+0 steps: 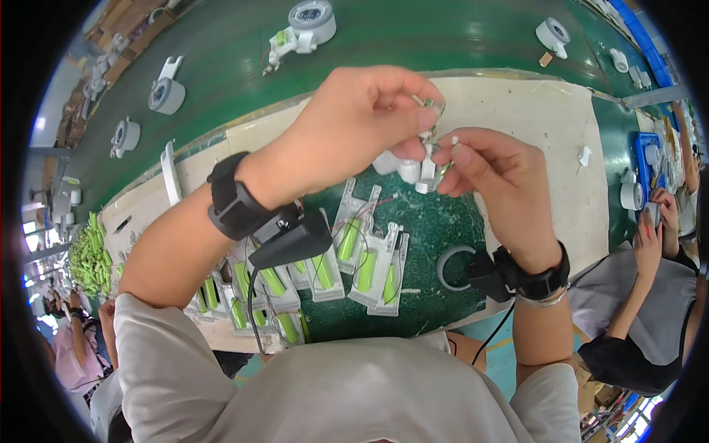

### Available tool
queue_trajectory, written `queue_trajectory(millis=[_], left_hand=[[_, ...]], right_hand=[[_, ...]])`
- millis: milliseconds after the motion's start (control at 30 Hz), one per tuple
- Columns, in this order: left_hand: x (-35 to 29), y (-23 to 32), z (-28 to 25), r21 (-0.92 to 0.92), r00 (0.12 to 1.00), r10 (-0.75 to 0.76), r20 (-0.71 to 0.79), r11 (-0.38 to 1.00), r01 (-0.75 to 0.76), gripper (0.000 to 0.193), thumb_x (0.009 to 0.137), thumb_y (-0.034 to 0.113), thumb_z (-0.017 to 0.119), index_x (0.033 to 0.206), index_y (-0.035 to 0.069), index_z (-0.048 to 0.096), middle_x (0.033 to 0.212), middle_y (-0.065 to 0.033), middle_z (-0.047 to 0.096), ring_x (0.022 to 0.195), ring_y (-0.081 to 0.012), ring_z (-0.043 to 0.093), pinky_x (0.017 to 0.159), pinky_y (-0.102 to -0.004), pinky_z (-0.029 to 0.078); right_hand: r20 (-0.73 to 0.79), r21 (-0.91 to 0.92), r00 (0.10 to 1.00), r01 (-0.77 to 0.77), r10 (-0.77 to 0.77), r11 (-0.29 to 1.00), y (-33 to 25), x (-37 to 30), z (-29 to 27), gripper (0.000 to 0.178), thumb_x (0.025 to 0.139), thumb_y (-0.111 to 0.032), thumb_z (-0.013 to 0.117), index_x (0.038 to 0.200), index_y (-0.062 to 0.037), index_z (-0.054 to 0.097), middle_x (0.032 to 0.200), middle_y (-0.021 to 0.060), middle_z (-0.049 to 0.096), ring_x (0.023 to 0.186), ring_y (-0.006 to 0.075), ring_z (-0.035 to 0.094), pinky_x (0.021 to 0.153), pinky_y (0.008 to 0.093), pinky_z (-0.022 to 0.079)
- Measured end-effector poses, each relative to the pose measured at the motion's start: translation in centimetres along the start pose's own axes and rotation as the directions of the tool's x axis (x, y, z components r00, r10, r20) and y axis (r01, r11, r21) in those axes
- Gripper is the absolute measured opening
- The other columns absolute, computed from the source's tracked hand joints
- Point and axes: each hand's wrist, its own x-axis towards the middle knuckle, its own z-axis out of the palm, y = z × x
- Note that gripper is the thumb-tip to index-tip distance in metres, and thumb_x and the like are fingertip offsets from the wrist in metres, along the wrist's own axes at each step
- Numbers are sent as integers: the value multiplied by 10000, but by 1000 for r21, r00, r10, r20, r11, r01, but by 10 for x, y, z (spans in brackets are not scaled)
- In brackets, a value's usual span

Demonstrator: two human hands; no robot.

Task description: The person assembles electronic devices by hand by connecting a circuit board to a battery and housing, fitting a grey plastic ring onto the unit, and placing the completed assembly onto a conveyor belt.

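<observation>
Both hands meet above the tabletop (532, 118), pinching one small white part (413, 168) between them. The left hand (354, 122) closes thumb and forefinger on its upper end, where something thin and metallic seems to stick out. The right hand (487, 166) grips the lower right side with its fingertips.

The part hangs in the air on fingertips alone, so a slip of either pinch could drop it onto the green mat (436, 221) or among the trays (369, 258) below. The thin bit at the top looks easy to bend if the left hand squeezes or twists too hard. Fine wires run over the trays right under the wrists, and the cable from the left wrist device (284, 240) hangs near them, so a low sweep could snag one and drag a tray out of place.

The part is white plastic, small, rounded on the left and blockier on the right, mostly hidden by fingers; its exact shape I cannot tell. The trays are white, each holding a yellow-green cell (367, 269). A grey ring (452, 266) lies on the mat by the right wrist.
</observation>
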Motion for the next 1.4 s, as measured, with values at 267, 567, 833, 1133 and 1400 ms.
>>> queue_trajectory(millis=[267, 567, 833, 1133, 1400], left_hand=[[-6, -2, -3, -21, 1000, -29, -11, 999, 28, 207, 832, 51, 533, 1034, 5, 546, 787, -28, 586, 670, -70, 569, 614, -197, 472], [-7, 0, -3, 57, 998, 50, 30, 997, -51, 205, 831, 28, 526, 1031, -5, 551, 778, -23, 570, 668, -72, 564, 617, -199, 470], [-9, -2, -4, 61, 998, 29, 46, 998, -32, 196, 833, 20, 518, 1023, -19, 550, 796, -27, 572, 661, -75, 557, 610, -205, 469], [-12, -5, 0, 146, 993, 102, 53, 983, -109, 181, 818, 17, 537, 995, -18, 562, 791, -49, 574, 638, -85, 562, 589, -211, 462], [-8, -13, 11, 581, 832, 552, 54, 661, -475, 146, 749, -2, 593, 894, -3, 594, 734, -100, 583, 588, -160, 589, 521, -239, 458]], right_hand=[[-118, -300, 970, 170, -214, 939, 6, 5, 15, 92, 793, -52, 555, 838, 20, 590, 634, 59, 567, 526, 78, 498, 495, 211, 402], [-164, -391, 937, 225, -308, 893, 4, 2, 20, 62, 766, -28, 569, 801, 20, 585, 622, 78, 562, 508, 98, 509, 477, 218, 402], [-148, -323, 946, 228, -287, 918, 2, 2, 22, 40, 749, -7, 559, 776, 22, 566, 633, 96, 562, 535, 113, 550, 498, 229, 431], [-117, -450, 934, 252, -337, 857, 1, 0, 20, 27, 739, -9, 558, 758, 10, 560, 639, 113, 561, 519, 175, 552, 479, 255, 424], [-279, -244, 946, 94, -163, 965, 5, -11, 33, 32, 753, -11, 542, 769, 13, 555, 653, 127, 563, 529, 201, 551, 497, 268, 425]])
